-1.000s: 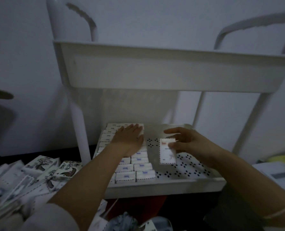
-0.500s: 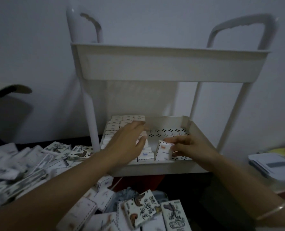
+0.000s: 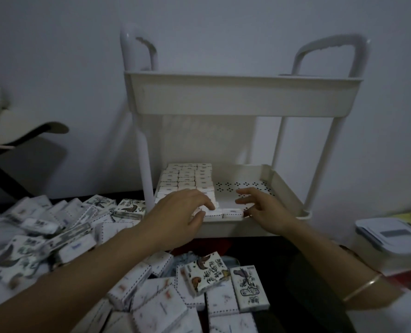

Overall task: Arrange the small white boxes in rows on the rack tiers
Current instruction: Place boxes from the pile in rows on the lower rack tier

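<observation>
Boxes [image 3: 186,179] fill the left of the lower tier [image 3: 235,228] in rows. The left hand [image 3: 175,217] lies on the front row, fingers loosely bent, seemingly pressing, not gripping. The right hand [image 3: 264,212], fingers spread, touches the end box [image 3: 232,212]. A heap [image 3: 151,296] lies below.

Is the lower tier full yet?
Partly full: boxes fill the left of the tier; its dotted floor shows bare on the right.
</observation>
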Motion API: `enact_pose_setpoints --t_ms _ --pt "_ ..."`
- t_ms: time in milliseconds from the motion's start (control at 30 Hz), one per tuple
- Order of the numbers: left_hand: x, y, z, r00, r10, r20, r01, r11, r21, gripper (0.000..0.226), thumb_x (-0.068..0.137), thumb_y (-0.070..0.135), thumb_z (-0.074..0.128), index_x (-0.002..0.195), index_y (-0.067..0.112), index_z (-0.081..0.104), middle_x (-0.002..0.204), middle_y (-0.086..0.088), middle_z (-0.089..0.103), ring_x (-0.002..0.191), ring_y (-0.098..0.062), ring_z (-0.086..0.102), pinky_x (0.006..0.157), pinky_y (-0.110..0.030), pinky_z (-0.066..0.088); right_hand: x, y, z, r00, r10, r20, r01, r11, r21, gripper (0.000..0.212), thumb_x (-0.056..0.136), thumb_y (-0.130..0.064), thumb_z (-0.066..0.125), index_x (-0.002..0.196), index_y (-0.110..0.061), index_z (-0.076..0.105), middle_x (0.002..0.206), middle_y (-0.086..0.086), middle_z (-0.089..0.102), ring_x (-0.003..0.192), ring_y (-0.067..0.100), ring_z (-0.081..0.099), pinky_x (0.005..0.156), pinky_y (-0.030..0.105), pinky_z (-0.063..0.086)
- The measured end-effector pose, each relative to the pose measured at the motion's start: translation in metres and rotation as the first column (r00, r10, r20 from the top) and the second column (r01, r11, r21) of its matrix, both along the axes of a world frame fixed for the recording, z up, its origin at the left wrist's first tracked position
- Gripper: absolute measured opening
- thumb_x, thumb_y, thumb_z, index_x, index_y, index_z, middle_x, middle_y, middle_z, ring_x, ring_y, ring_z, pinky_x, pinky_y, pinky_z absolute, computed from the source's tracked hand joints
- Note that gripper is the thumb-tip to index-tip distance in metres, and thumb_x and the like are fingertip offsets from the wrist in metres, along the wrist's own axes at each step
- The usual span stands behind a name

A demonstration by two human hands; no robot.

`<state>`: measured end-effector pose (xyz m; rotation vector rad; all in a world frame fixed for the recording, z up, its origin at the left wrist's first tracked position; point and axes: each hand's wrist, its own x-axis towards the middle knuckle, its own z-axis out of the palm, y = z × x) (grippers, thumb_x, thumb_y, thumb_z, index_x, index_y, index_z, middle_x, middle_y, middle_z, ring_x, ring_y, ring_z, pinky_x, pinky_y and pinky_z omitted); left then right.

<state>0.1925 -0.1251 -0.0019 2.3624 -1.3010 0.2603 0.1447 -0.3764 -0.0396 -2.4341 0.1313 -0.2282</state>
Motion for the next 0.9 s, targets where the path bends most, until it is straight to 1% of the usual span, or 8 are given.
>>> enact_pose_setpoints --t_ms 67,167,267,433,533,633,767,900 --pt "-0.006 0.006 0.003 1.0 0.016 -0.014 -0.016 1.0 -0.006 0.024 0.097 0.023 0.05 0.116 0.031 0.063 0.12 0.016 0.061 0.111 -0.003 0.054 0.096 -0.03 0.045 -0.001 0.001 0.0 1.0 -0.008 0.025 0.008 1.0 0.019 0.055 0.09 0.009 0.041 0.133 -0.025 0.048 0.124 -0.003 0.061 0.094 0.008 0.066 0.092 0.032 0.052" --pt "-0.011 0.017 0.007 0.996 0.076 -0.049 -0.078 0.996 -0.032 0.019 0.095 0.023 0.053 0.106 0.034 0.065 0.106 0.018 0.063 0.094 0.0 0.058 0.086 -0.032 0.05 -0.003 0.004 0.0 0.995 -0.044 0.091 0.038 0.997 0.069 0.052 0.088 0.012 0.041 0.125 -0.023 0.053 0.115 -0.003 0.063 0.101 0.011 0.063 0.095 0.039 0.051" --pt "-0.016 0.025 0.008 0.986 0.147 -0.08 -0.149 0.989 -0.017 0.016 0.094 0.023 0.055 0.095 0.035 0.066 0.093 0.018 0.064 0.082 0.001 0.058 0.078 -0.03 0.052 -0.016 0.013 0.006 0.982 -0.094 0.163 0.087 0.995 0.048 0.05 0.087 0.011 0.045 0.122 -0.023 0.056 0.113 -0.009 0.059 0.108 0.009 0.057 0.099 0.028 0.047" --pt "-0.045 0.027 0.001 0.98 0.093 -0.177 -0.084 0.995 0.058 0.013 0.092 0.023 0.059 0.09 0.034 0.066 0.081 0.017 0.066 0.074 0.001 0.058 0.071 -0.022 0.051 -0.068 0.045 0.016 0.959 -0.038 0.28 0.066 0.993 -0.093 0.041 0.086 0.004 0.055 0.114 -0.025 0.06 0.112 -0.015 0.056 0.102 0.001 0.053 0.086 0.018 0.048" --pt "-0.072 0.026 -0.001 0.973 0.004 -0.231 0.014 0.997 0.075 0.011 0.091 0.025 0.061 0.094 0.034 0.068 0.085 0.02 0.065 0.08 0.004 0.058 0.071 -0.017 0.051 -0.109 0.061 0.011 0.987 0.001 0.162 0.022 0.99 -0.139 0.03 0.087 -0.005 0.059 0.103 -0.03 0.059 0.103 -0.017 0.056 0.091 0.001 0.057 0.08 0.022 0.052" --pt "-0.095 0.031 -0.004 0.963 -0.106 -0.248 0.141 0.982 0.125 0.011 0.087 0.038 0.065 0.098 0.035 0.066 0.088 0.022 0.063 0.085 0.003 0.059 0.075 -0.023 0.052 -0.144 0.068 0.001 0.999 -0.033 0.012 0.034 0.992 -0.122 0.021 0.09 -0.012 0.058 0.096 -0.032 0.06 0.101 -0.016 0.058 0.09 0.002 0.058 0.082 0.028 0.053" --pt "-0.11 0.039 -0.005 0.959 -0.11 -0.262 0.191 0.932 0.307 0.044 0.076 0.065 0.065 0.113 0.042 0.058 0.092 0.029 0.054 0.091 0.008 0.053 0.081 -0.021 0.049 -0.181 0.064 -0.013 0.985 -0.113 -0.129 0.104 0.992 -0.075 0.022 0.097 -0.02 0.052 0.097 -0.041 0.057 0.105 -0.019 0.056 0.092 -0.001 0.057 0.08 0.023 0.051" --pt "-0.113 0.04 -0.009 0.943 -0.103 -0.317 0.243 0.863 0.442 0.074 0.066 0.077 0.063 0.129 0.042 0.05 0.112 0.028 0.05 0.102 0.008 0.047 0.091 -0.021 0.045 -0.205 0.064 -0.017 0.961 -0.112 -0.254 0.095 0.992 -0.08 0.019 0.101 -0.033 0.041 0.105 -0.048 0.053 0.111 -0.023 0.051 0.099 -0.005 0.051 0.083 0.017 0.045"
